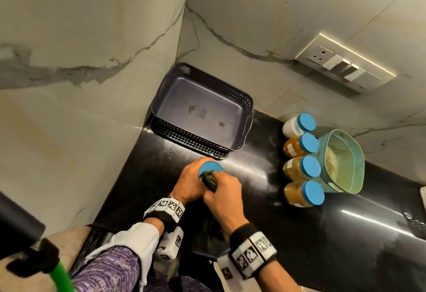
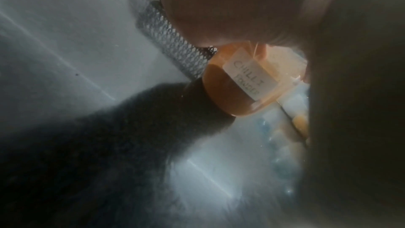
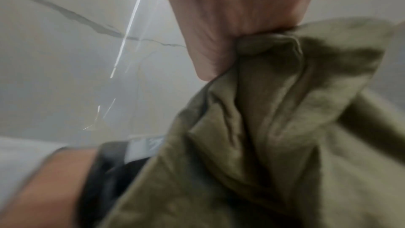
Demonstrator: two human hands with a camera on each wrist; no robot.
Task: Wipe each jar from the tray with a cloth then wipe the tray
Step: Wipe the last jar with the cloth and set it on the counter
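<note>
- Low in the centre of the head view, the left hand (image 1: 190,182) is wrapped around a jar (image 1: 211,169) with a blue lid, fingers curled about its side, holding it upright on the black countertop (image 1: 299,234).
- Right beside it, the right hand (image 1: 222,201) is closed in a fist around a bunched olive-green cloth (image 1: 209,181), whose end lies on the near edge of the lid.
- From the right wrist view, the cloth (image 3: 252,127) spills out of the closed right hand (image 3: 236,9) in thick folds.
- From the left wrist view, the held jar (image 2: 236,86) shows orange-brown powder and a white label reading "CHILLI"; the left hand (image 2: 241,6) fills the upper part of the frame.
- Above the hands, towards the middle of the head view, the dark perforated tray (image 1: 166,121) sits in the corner of the marble walls, with a few small specks on its floor.
- At right, four other blue-lidded jars (image 1: 302,167) stand in a column, just beside a teal mesh basket (image 1: 355,153).
- In the upper right, a switch panel (image 1: 343,63) is set in the wall.
</note>
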